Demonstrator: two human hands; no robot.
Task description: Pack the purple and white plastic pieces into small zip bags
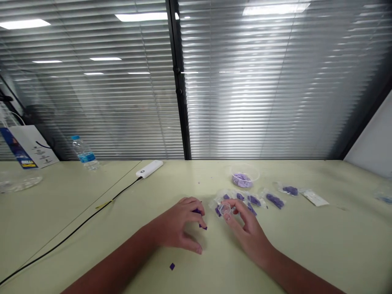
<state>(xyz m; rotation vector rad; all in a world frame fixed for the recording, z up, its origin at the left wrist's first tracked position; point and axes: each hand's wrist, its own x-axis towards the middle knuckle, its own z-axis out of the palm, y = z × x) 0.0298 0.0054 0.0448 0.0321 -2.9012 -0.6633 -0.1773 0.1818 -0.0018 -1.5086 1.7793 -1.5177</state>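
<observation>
My left hand (180, 223) is over the table with thumb and fingers apart, above a few small dark purple pieces (203, 227) partly hidden by its fingers. One purple square (172, 266) lies alone nearer to me. My right hand (246, 228) pinches a small clear cup (225, 208) between thumb and fingers. Behind and beside the cup lie several clear bags with purple pieces (254, 200). What the cup contains is too small to tell.
A round clear tub (245, 176) with light purple bits stands behind the bags. More purple bags (275, 200) and a white packet (314, 197) lie to the right. At the left are a white device (149, 169) with a black cable, a water bottle (85, 153) and a paper bag (33, 147).
</observation>
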